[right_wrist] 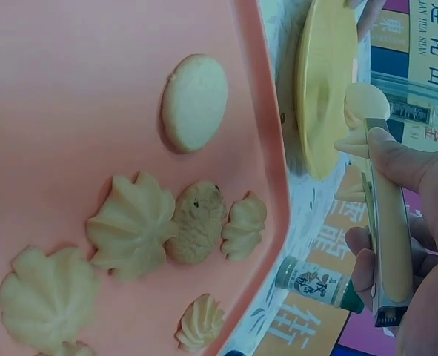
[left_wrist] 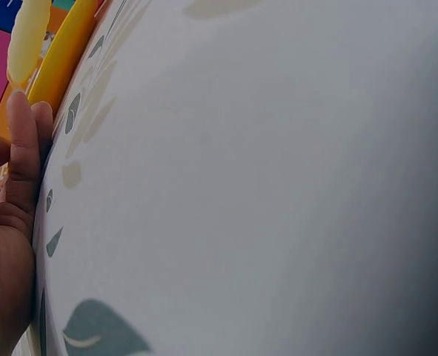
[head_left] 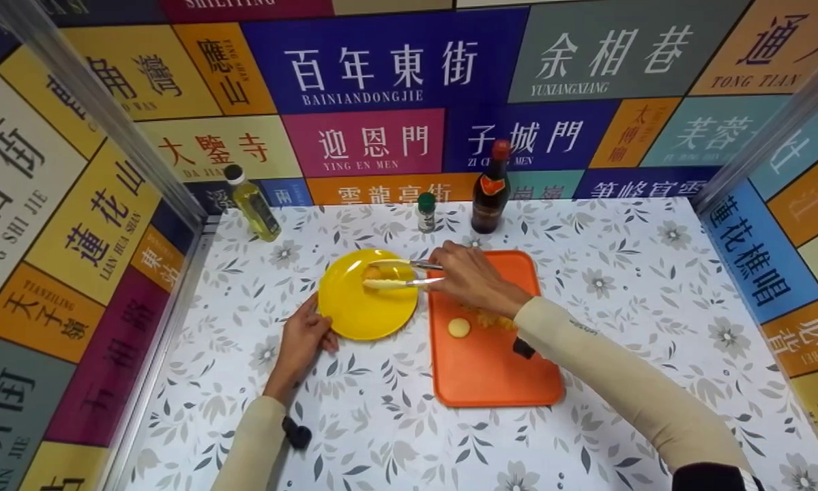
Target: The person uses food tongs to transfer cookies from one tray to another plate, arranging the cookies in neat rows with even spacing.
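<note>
Cookie (head_left: 372, 273), seen over the plate (head_left: 364, 317) touched by the relaxed left hand (head_left: 305, 331) and between tongs (head_left: 396, 284) gripped by the right hand (head_left: 473, 278), could be crushed by too hard a squeeze or dropped by too slack a one.

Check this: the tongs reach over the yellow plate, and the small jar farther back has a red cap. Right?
Not quite: the cap is green, not red, as the head view shows. The tongs reach over the yellow plate, and the small jar stands farther back.
</note>
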The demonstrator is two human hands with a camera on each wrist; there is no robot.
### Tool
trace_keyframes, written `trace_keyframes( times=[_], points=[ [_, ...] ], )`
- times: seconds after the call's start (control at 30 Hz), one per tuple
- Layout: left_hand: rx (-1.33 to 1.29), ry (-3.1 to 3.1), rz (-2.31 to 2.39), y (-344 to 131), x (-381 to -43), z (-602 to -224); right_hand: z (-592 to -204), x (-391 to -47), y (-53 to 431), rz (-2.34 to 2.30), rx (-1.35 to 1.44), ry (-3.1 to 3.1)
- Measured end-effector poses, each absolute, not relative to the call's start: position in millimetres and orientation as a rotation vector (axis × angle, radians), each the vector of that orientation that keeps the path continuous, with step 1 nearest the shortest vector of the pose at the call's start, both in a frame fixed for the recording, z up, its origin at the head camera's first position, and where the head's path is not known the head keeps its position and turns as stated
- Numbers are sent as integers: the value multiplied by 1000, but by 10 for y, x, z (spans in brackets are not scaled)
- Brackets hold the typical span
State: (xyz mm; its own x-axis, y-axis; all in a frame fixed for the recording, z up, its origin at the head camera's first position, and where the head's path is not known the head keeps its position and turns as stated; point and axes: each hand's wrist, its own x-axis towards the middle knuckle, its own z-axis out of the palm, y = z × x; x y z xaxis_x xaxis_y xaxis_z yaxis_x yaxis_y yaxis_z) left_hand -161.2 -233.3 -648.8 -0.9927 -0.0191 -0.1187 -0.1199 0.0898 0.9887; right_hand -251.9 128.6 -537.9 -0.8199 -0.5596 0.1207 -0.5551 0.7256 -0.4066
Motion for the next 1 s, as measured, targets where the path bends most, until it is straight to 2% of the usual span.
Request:
trace_keyframes(
  times=[1.0],
  points=[
    [-151,2257,2062,-2343,-1609,-6500,-5346,-2681,942,-692,-925,2777]
  ],
)
